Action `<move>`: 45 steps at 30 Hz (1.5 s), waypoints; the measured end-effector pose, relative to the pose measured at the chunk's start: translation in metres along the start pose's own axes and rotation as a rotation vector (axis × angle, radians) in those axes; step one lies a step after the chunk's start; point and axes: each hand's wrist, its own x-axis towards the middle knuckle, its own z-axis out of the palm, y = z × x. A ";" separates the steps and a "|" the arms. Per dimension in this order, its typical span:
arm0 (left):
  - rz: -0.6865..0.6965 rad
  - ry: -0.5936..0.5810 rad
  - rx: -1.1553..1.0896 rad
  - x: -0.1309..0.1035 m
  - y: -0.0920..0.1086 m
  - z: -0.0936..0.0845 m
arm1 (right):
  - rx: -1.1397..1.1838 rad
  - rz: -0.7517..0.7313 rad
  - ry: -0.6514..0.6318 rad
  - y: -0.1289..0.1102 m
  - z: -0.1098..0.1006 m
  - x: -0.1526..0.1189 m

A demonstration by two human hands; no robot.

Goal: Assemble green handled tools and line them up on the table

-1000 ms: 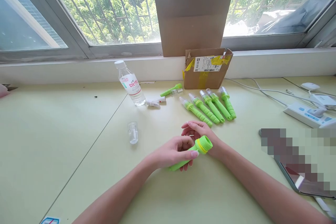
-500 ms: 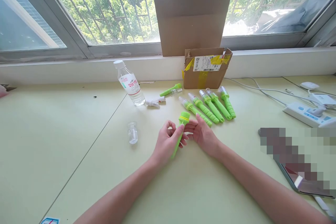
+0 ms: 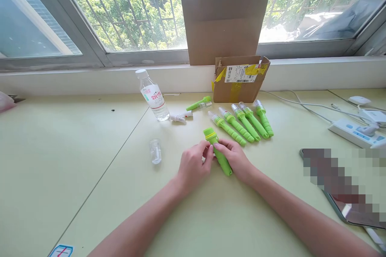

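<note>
My right hand [image 3: 237,158] is wrapped around the grooved handle of a green stick [image 3: 223,160] with a ridged, brush-like head and a yellow band. The stick's head points up and to the left. From the other side, my left hand [image 3: 194,164] is closed, its thumb and fingertips pinched together against the stick just below its head. Its lower fingers are partly hidden. A clear ribbed cap [image 3: 155,151] stands apart to the left of my hands. Beyond them, several similar green sticks with clear caps [image 3: 241,124] lie in a row.
Behind are a water bottle [image 3: 153,98], small white pieces [image 3: 179,118], another green stick [image 3: 197,103] beside a clear cap [image 3: 205,105], and a cardboard box [image 3: 233,88]. To the right lie a power strip [image 3: 351,133], cables [image 3: 297,100] and a phone [image 3: 334,202].
The green stick has passed from my left hand into my right, which has closed around its handle. The stick's lower end has swung right, and my left fingers have shifted to its neck.
</note>
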 end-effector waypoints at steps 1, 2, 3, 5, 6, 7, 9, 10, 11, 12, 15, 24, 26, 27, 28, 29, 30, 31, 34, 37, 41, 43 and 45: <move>-0.010 0.035 0.033 0.002 -0.003 -0.001 | 0.007 0.012 0.010 0.001 0.000 0.000; -0.032 0.066 0.069 0.005 -0.007 -0.002 | 0.007 0.027 0.023 0.002 -0.001 0.000; -0.062 0.098 0.114 0.008 -0.012 -0.004 | 0.004 0.042 0.037 0.002 -0.001 0.000; -0.121 0.146 0.218 0.016 -0.023 -0.007 | -0.010 0.061 0.057 0.003 -0.002 0.000; -0.140 0.175 0.274 0.021 -0.029 -0.008 | -0.016 0.065 0.061 0.003 -0.002 0.000; -0.147 0.204 0.323 0.025 -0.035 -0.009 | -0.022 0.066 0.061 0.003 -0.002 0.000; -0.142 0.210 0.403 0.032 -0.044 -0.008 | -0.034 0.062 0.059 0.002 -0.002 0.000; -0.156 0.203 0.454 0.034 -0.047 -0.006 | -0.038 0.060 0.058 0.001 -0.001 0.000; -0.169 0.189 0.503 0.035 -0.049 -0.004 | -0.042 0.059 0.058 0.001 -0.001 0.000; -0.182 0.172 0.551 0.036 -0.050 -0.002 | -0.046 0.060 0.058 0.000 -0.001 0.000; -0.197 0.127 0.670 0.036 -0.048 0.003 | -0.062 0.065 0.057 0.000 -0.001 0.001; -0.269 0.192 0.802 0.068 -0.052 0.002 | -0.090 0.072 0.056 -0.002 -0.002 0.000; -0.298 0.205 0.788 0.073 -0.054 0.002 | -0.082 0.089 0.060 -0.002 -0.002 0.000; -0.306 0.211 0.784 0.074 -0.055 0.002 | -0.075 0.095 0.061 -0.002 -0.002 0.000; -0.310 0.216 0.782 0.075 -0.056 0.002 | -0.066 0.099 0.060 -0.002 -0.002 0.001; -0.313 0.219 0.779 0.075 -0.057 0.001 | -0.057 0.101 0.058 -0.002 -0.002 0.001; -0.317 0.221 0.777 0.074 -0.058 0.001 | -0.047 0.102 0.056 -0.002 -0.003 0.002; -0.323 0.221 0.774 0.074 -0.059 0.000 | -0.037 0.103 0.054 -0.001 -0.003 0.002; -0.347 0.213 0.765 0.073 -0.061 -0.002 | -0.010 0.112 0.053 0.000 -0.005 0.003; -0.352 0.208 0.757 0.074 -0.062 -0.003 | 0.031 0.124 0.047 0.000 -0.008 0.003; -0.354 0.205 0.758 0.075 -0.064 -0.003 | 0.105 0.158 0.033 -0.001 -0.013 0.004; -0.357 0.205 0.760 0.074 -0.064 -0.002 | 0.158 0.194 0.029 -0.003 -0.016 0.004; -0.357 0.205 0.760 0.073 -0.064 -0.003 | 0.233 0.243 0.025 -0.005 -0.018 0.005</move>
